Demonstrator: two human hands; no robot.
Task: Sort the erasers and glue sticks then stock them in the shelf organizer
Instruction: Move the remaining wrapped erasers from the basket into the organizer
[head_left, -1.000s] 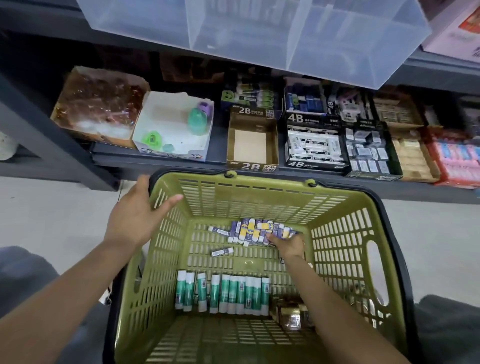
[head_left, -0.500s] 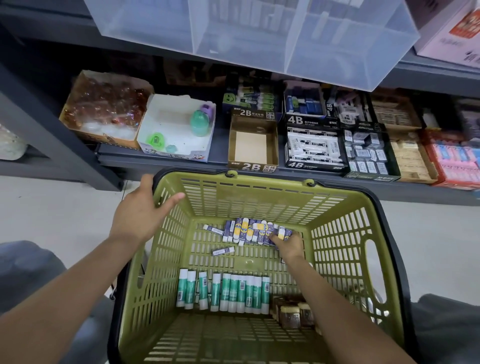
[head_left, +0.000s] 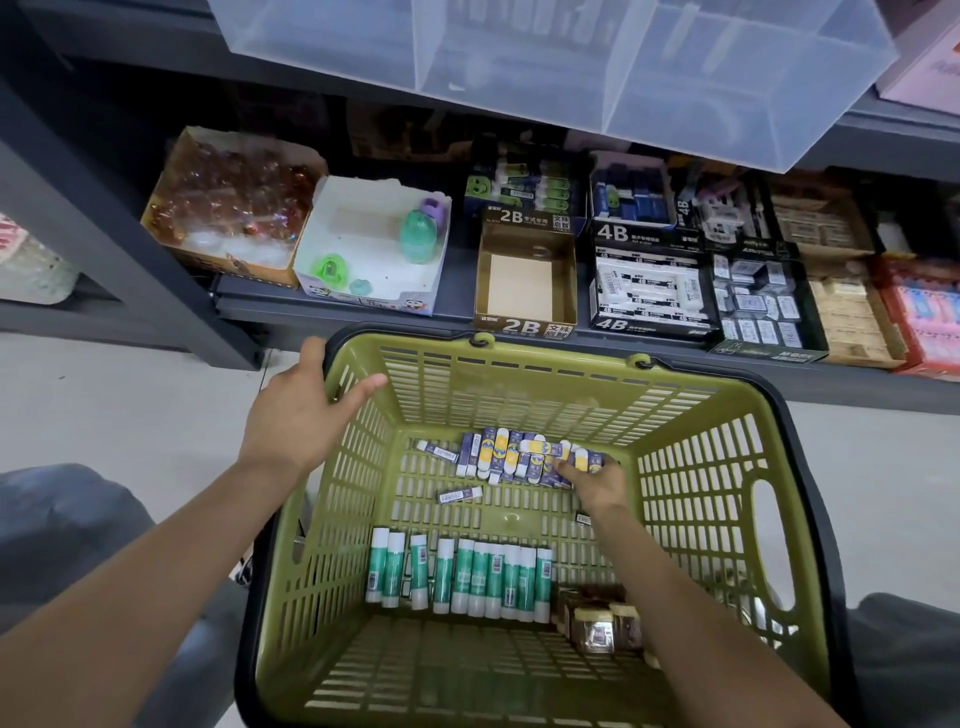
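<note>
A green shopping basket (head_left: 727, 467) stands on the floor below the shelf. At its far end lies a row of blue, yellow and white erasers (head_left: 509, 457); two more erasers (head_left: 460, 494) lie loose nearby. Several green and white glue sticks (head_left: 467, 577) line the middle of the basket floor. My left hand (head_left: 296, 415) rests on the basket's far left rim, thumb outside, fingers stretched inward. My right hand (head_left: 595, 480) reaches down inside, fingertips on the right end of the eraser row; whether they pinch an eraser is hidden.
The shelf holds an empty 2B carton (head_left: 524, 283), a full 4B eraser carton (head_left: 649, 291), further eraser boxes (head_left: 758, 306) to the right, and a white box (head_left: 374, 244) with green toys. A clear plastic organizer (head_left: 571, 57) hangs above. Small brown boxes (head_left: 597, 623) sit in the basket.
The view has shifted slightly closer and upward. My right hand stays at the right end of the eraser row, nudging it a little. My left hand holds its place on the rim.
</note>
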